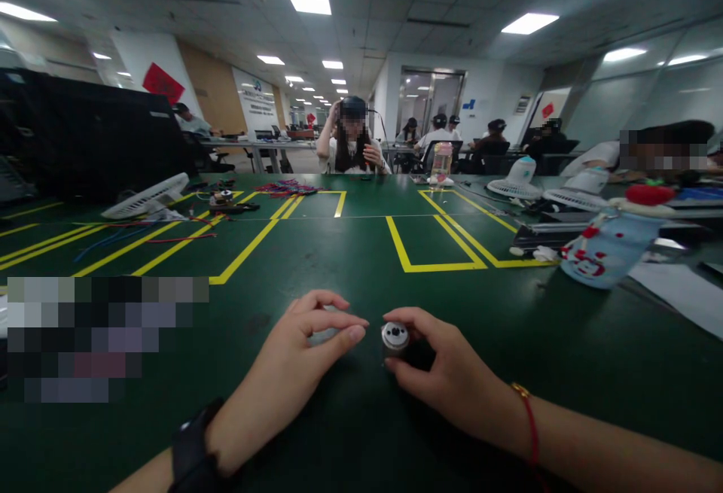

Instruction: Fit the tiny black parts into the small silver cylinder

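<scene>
My right hand (434, 354) has its thumb and forefinger round the sides of a small cylindrical motor (395, 336). This motor stands upright on the green table, its silver end face up, with a dark centre and small holes in it. Just left of it, my left hand (316, 335) hovers with bent fingers and holds nothing. The left thumb tip is close to a fingertip, while another finger is held apart above. Between the left fingertips and the motor there is a narrow gap.
Yellow tape (446, 267) marks the green table (316, 252). Loose wires (288, 188) and a white fan (150, 196) are at the left. To the right are a light-blue cup (610, 244), more white fans (579, 190) and paper (681, 293). A person (353, 139) sits opposite.
</scene>
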Action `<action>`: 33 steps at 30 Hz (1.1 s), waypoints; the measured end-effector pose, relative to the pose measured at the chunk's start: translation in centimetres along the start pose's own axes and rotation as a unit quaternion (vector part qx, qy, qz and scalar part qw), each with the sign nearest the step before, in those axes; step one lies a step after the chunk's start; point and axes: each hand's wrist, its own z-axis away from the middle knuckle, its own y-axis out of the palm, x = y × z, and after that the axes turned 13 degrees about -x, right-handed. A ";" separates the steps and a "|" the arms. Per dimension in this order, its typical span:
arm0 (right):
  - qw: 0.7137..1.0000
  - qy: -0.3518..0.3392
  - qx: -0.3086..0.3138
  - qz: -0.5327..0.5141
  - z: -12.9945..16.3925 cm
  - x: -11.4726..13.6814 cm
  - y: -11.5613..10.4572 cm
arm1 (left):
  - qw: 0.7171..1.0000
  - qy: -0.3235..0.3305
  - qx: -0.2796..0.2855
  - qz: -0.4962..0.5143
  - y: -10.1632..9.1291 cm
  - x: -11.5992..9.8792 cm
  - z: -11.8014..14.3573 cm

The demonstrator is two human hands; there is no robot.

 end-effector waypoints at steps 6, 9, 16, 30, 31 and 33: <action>0.998 -0.027 -0.002 0.048 0.3 -0.5 0.3 | 0.991 0.060 0.082 -0.083 1.2 2.1 0.7; 0.998 -0.023 0.000 0.061 0.1 -0.5 -0.3 | 0.992 0.042 0.097 -0.064 0.5 1.9 0.4; 0.959 0.052 -0.130 0.246 1.5 -6.4 -9.9 | 0.986 -0.140 -0.068 0.061 -3.6 3.9 -2.7; 0.904 -0.147 -0.073 0.395 0.8 -3.3 -6.8 | 0.975 -0.169 -0.126 0.075 -2.7 5.3 -3.3; 0.930 -0.138 -0.025 0.341 0.3 -2.1 -4.4 | 0.976 -0.166 -0.124 0.069 -2.6 5.4 -3.3; 0.957 -0.127 0.039 0.256 -0.6 -0.2 -0.5 | 0.978 -0.159 -0.120 0.059 -2.6 5.6 -3.3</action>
